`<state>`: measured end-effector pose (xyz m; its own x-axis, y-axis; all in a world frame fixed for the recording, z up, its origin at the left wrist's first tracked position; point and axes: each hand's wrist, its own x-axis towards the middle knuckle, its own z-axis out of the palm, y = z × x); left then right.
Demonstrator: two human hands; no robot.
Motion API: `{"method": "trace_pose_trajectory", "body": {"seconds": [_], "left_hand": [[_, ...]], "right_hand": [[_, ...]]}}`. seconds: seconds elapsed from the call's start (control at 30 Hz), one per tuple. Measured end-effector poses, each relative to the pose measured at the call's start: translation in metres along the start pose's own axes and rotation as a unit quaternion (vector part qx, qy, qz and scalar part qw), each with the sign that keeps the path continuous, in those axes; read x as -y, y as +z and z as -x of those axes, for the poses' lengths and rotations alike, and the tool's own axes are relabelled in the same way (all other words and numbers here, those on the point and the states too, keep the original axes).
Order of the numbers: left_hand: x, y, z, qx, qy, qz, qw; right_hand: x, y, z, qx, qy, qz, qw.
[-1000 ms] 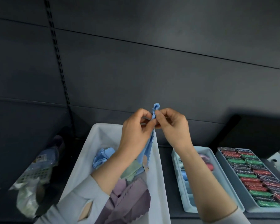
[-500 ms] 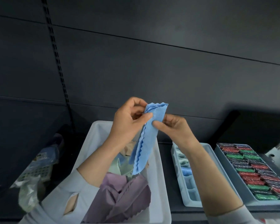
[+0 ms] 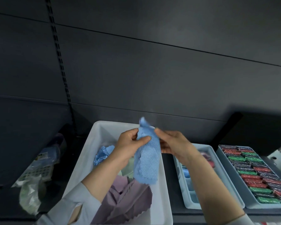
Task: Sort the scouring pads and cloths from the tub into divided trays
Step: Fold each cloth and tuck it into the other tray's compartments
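At the bottom of the frame I see my two forearms rising toward the centre, the left one in a pale grey sleeve [image 3: 75, 207] with a slit in it. Beneath them, the white rectangular plastic tub [image 3: 165, 184] fills the lower middle; nearest me in it lie mauve cloths with pinked edges [image 3: 128, 202], and further up on its left side a crumpled light blue cloth [image 3: 102, 154] and a bit of pale green fabric. Above the tub, at centre frame, I hold a folded light blue dotted cloth with zigzag edges [image 3: 147, 159], hanging lengthwise with its lower end over the tub. My left hand [image 3: 128, 145] pinches its upper left edge, thumb on the front face, fingers curled behind; my right hand [image 3: 173, 143] grips the upper right edge, fingertips closed on the fabric. To the right of the tub, lower right of the frame, sits a pale blue divided tray [image 3: 221, 172], my right forearm crossing it; some compartments hold blue and pink pieces. Just beside it, at the far right, a grey tray [image 3: 250, 203] is packed with rows of red, green and dark wrapped pads [image 3: 253, 172]. At lower left, clear plastic bags [image 3: 37, 172] lie on the dark surface. Beyond everything, a dark panelled wall [image 3: 152, 62] fills the upper frame, with a slotted vertical rail [image 3: 58, 51] at upper left.
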<state>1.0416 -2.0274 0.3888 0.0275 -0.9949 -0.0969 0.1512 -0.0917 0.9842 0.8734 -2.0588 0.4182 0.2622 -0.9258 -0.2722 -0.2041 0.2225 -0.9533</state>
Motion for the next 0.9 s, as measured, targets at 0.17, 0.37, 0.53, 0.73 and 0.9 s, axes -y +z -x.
{"method": "trace_pose_trajectory", "body": {"seconds": [0.17,0.37,0.53,0.73,0.9], "left_hand": [[0.003,-0.002,-0.008,-0.017,-0.024,-0.025,0.999],[-0.014,0.005,-0.011,-0.042,0.114,-0.037,0.992],[-0.015,0.006,-0.01,-0.025,0.118,-0.023,0.992],[-0.018,0.004,-0.015,-0.022,0.13,-0.016,0.991],[-0.022,-0.001,-0.024,-0.045,0.163,-0.045,0.985]], "right_hand": [[-0.013,0.002,-0.005,-0.014,-0.065,-0.059,0.996],[0.002,-0.004,-0.002,-0.056,-0.206,-0.032,0.977],[0.005,-0.011,-0.003,-0.037,-0.29,0.054,0.955],[0.004,-0.011,-0.001,-0.03,-0.301,0.01,0.953],[0.002,-0.008,0.002,-0.011,-0.161,-0.055,0.985]]}}
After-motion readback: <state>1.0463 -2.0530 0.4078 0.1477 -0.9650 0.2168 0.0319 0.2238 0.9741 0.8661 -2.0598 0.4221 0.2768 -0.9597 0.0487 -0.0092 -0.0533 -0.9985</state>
